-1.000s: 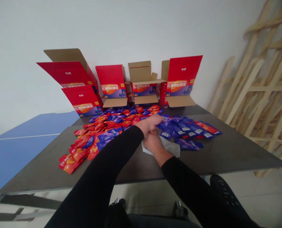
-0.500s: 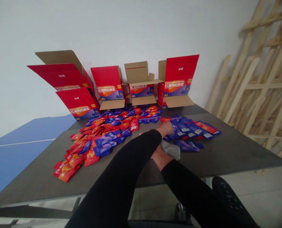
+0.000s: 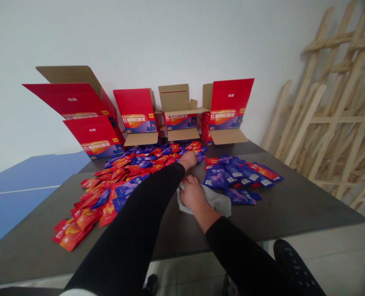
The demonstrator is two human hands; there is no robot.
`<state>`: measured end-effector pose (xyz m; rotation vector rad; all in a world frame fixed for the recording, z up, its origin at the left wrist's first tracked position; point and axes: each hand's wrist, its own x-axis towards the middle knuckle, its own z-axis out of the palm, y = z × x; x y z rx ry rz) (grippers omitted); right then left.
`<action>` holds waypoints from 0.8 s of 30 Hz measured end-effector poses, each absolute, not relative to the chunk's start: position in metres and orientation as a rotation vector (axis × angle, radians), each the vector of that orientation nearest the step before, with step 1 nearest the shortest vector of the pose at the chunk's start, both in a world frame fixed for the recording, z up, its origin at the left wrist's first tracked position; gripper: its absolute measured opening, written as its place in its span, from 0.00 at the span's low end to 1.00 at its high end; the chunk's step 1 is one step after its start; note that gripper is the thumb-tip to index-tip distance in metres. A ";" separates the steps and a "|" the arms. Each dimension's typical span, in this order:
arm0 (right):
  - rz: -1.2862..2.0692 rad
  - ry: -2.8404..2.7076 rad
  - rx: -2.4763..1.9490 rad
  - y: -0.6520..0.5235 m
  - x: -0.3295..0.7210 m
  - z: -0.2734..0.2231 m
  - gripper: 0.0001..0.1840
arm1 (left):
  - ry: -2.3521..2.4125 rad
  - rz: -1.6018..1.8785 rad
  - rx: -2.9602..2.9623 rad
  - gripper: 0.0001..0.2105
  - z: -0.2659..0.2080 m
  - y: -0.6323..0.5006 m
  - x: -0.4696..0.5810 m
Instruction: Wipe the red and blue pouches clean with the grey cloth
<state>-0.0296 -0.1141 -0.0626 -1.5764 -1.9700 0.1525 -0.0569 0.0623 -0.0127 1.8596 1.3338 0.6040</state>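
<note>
A loose heap of red and purple sachets spreads over the left and middle of a dark grey table. To the right lies a tidier row of mostly purple sachets. My left hand reaches across to the far edge of the heap, its fingers curled down among the sachets; whether it grips one is hidden. My right hand presses on a crumpled grey cloth lying on the table between the two groups, fingers closed on it.
Several opened red cartons line the back of the table against the white wall: a tall one at left, two in the middle, one at right. A blue table adjoins at left. Wooden frames lean at right.
My left hand moved from the heap to the purple row on the right, then came back to the far edge of the heap. My right hand stayed on the cloth.
</note>
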 end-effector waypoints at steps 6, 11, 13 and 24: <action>0.040 -1.937 -1.528 -0.115 -0.031 -0.067 0.18 | 1.556 0.421 2.174 0.22 -0.023 0.074 -0.055; 0.049 -1.929 -1.535 -0.115 -0.031 -0.067 0.17 | 1.589 0.329 2.241 0.21 -0.032 0.078 -0.041; 0.080 -1.951 -1.554 -0.115 -0.031 -0.066 0.16 | 1.582 0.311 2.243 0.19 -0.033 0.079 -0.038; 0.072 -1.939 -1.531 -0.111 -0.028 -0.073 0.13 | 1.449 0.380 2.033 0.12 -0.030 0.049 -0.046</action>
